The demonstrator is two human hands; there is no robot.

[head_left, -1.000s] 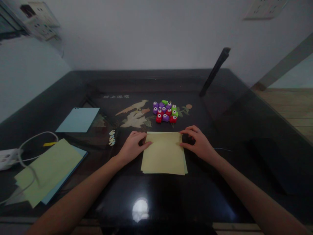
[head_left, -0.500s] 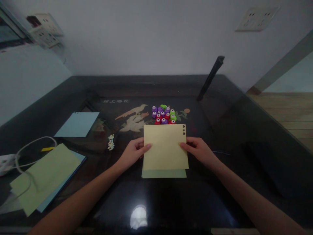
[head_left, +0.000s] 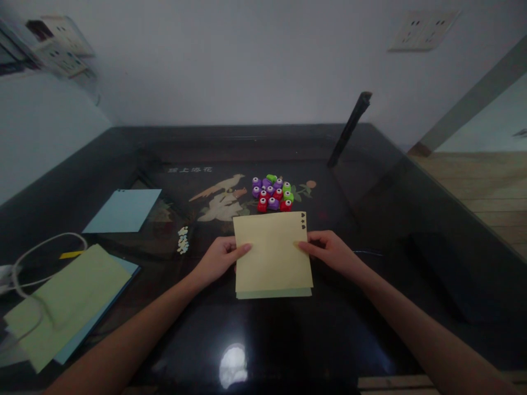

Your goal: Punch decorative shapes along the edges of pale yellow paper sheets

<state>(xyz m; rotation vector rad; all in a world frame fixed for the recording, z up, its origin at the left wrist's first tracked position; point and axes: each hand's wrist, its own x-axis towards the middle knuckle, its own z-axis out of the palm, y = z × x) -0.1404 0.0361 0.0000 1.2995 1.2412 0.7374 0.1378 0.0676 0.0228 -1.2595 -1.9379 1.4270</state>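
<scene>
A room in a home, used for paper craft: a dark glossy surface point(head_left: 288, 340) inlaid with a bird picture point(head_left: 222, 197), wall sockets point(head_left: 424, 28) on plain white walls, wooden floor point(head_left: 486, 192), small coloured punches point(head_left: 272, 193) and loose paper sheets point(head_left: 123, 210).

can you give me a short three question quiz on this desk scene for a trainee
1. True or false: both hands hold the yellow sheet by its side edges.
2. Which corner of that sheet has small punched shapes? A) far right B) near left C) far left
3. What lies just beyond the sheet's far edge on the table?

Key:
1. True: the left hand and right hand grip opposite sides.
2. A: punched holes.
3. A cluster of small purple, red and green punches.
</scene>
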